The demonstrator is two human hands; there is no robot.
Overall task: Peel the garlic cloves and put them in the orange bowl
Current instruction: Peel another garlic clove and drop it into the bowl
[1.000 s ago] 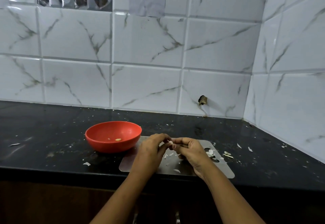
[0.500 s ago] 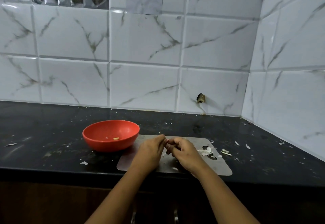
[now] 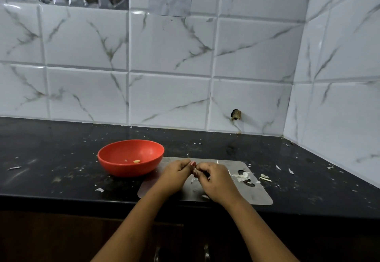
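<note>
Pinching garlic clove, mostly hidden | left hand | right hand

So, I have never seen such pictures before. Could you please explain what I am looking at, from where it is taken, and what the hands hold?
No machine here: a person works with bare hands, and one camera worn on the head looks forward and down. The left hand and right hand meet over a thin metal board on a black counter. Their fingertips pinch something small, likely a garlic clove, mostly hidden. Left of them stands the orange bowl with a peeled clove inside. White peels lie on the board.
</note>
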